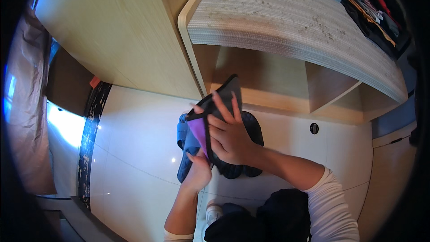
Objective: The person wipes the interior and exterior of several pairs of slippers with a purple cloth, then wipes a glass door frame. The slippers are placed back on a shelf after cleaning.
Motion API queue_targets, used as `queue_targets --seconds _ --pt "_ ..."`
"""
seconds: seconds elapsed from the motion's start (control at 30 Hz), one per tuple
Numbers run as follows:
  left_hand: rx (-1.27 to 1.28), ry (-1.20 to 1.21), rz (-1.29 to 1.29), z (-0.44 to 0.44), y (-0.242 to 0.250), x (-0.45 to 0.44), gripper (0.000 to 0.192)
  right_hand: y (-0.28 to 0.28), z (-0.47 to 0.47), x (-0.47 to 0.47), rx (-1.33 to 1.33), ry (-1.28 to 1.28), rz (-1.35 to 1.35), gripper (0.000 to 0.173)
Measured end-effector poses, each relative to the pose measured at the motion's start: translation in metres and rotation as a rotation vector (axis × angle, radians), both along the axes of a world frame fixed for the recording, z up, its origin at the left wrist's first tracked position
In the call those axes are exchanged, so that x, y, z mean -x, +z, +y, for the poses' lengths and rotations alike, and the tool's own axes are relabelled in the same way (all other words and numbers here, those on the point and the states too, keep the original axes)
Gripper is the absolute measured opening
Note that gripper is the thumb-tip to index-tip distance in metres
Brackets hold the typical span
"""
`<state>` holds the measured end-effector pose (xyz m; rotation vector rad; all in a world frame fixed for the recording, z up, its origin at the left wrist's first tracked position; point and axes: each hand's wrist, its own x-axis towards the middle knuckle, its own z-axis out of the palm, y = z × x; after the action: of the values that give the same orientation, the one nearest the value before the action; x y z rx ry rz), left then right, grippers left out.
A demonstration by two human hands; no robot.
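Observation:
A dark grey fabric piece (231, 89) with black edging and a purple face (198, 131) is held tilted above the floor. My left hand (199, 173) grips its lower end from below, its fingers partly hidden. My right hand (230, 137) lies against the grey side, some fingers spread over the cloth and others bent at its black edge. Beneath both hands are dark blue slippers (183, 171) on the tiles. Beside them are black slippers (253, 129), partly covered by my right hand and the cloth.
A wooden bench (265, 94) with open compartments and a stained woven cover (268, 13) stands ahead. Folded clothes (376, 15) lie at its far right. A wooden panel (117, 30) rises on the left. A small round black device (314, 128) sits on the tiled floor (141, 134).

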<state>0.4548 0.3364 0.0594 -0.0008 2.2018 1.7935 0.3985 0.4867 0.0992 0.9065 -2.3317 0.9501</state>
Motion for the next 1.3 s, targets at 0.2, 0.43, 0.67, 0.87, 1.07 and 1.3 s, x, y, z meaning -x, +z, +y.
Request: queue_targets --seconds 0.2,0.43,0.67,0.87,1.07,1.3 --pt "-0.147 -0.247 0.207 0.008 0.029 -0.014 0.058 0.017 0.000 0.016 -0.242 0.119 -0.227 0.017" --pt "0.112 -0.213 0.481 -0.002 0.041 -0.011 0.030 0.033 -0.013 0.003 -0.087 0.186 -0.040 0.029" --pt "0.116 -0.212 0.195 -0.007 0.024 -0.011 0.025 0.025 -0.003 0.003 -0.325 -0.103 -0.669 0.038" --pt "-0.212 0.298 0.129 0.008 0.019 -0.019 0.066 0.015 -0.020 -0.006 -0.080 0.209 -0.142 0.031" --pt "-0.786 0.598 -0.039 0.021 0.028 -0.036 0.069 0.028 -0.020 -0.012 -0.047 0.169 -0.145 0.021" --pt "-0.514 0.318 0.250 0.019 0.048 -0.047 0.032 0.023 0.030 0.000 0.025 0.222 0.122 0.015"
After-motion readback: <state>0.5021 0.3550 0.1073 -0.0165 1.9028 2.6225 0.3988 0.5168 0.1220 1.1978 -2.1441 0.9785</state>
